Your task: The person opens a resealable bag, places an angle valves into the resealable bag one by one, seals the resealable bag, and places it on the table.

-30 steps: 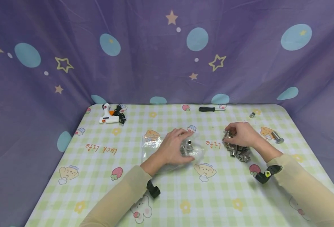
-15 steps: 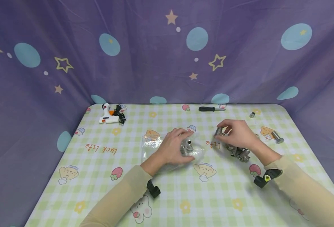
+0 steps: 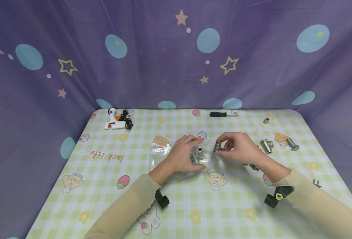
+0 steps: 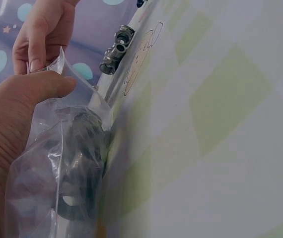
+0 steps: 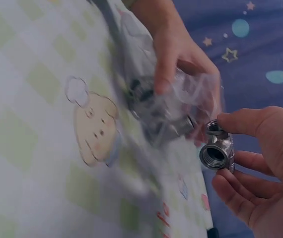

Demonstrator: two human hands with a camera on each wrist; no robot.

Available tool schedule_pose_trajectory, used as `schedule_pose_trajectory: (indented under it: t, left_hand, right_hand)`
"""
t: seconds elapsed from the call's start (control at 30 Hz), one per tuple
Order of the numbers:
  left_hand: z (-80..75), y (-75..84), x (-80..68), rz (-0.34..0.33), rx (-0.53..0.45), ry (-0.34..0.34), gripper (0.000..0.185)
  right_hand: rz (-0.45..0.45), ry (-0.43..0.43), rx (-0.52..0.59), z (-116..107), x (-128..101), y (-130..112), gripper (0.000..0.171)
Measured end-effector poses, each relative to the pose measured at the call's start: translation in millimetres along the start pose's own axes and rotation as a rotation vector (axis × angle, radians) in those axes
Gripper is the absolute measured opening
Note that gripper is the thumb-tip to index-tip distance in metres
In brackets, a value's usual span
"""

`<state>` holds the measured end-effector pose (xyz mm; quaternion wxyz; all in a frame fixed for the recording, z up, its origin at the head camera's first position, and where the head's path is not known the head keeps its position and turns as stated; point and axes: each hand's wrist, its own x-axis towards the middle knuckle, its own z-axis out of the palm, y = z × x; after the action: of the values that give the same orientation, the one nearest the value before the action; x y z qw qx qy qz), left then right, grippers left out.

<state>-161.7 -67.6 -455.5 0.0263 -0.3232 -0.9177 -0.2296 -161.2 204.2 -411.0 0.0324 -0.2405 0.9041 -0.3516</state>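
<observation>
My left hand (image 3: 182, 155) holds a clear plastic bag (image 3: 157, 156) at its mouth, fingers and thumb curved around the opening. Inside the bag are metal pipe fittings (image 5: 154, 111), blurred by the film. Between thumb and fingertips, my right hand (image 3: 244, 147) pinches a shiny metal tee fitting (image 5: 215, 154) with a threaded opening. This fitting is just right of the bag's mouth. Under and behind the right hand, the loose fittings (image 3: 254, 167) are partly hidden by the wrist. Another tee fitting (image 3: 266, 146) lies just beyond that wrist.
A bolt-shaped metal piece (image 3: 292, 144) lies at the right. Farther back are a small metal fitting (image 3: 266, 120) and a black-handled screwdriver (image 3: 218, 114). A white glue gun (image 3: 115, 123) with a black cord sits back left. A checked cloth (image 3: 104, 192) covers the table.
My right hand has lifted the tee fitting from the pile and carried it left to the bag's mouth. The left hand and bag have stayed in place.
</observation>
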Motion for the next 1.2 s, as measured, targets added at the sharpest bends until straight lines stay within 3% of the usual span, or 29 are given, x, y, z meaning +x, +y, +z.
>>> schedule_pose_trajectory:
  t: [0.2,0.5,0.87,1.2]
  left_hand:
    - [-0.3,0.5,0.0,0.000,0.014,-0.005,0.098]
    - [-0.4,2.2,-0.6,0.004,0.036,-0.001,0.099]
    - [0.3,2.7,0.0,0.021,0.056,0.003,0.098]
    - [1.3,2.9,0.6,0.022,0.030,0.005,0.099]
  right_hand:
    - [-0.032,-0.018,0.049,17,-1,-6,0.032]
    - [-0.002,-0.077,0.091,33,0,-7,0.027]
    - [0.054,-0.155,0.247,44,-1,-5,0.016]
    - [-0.063,-0.151,0.140,37,2,-3,0.020]
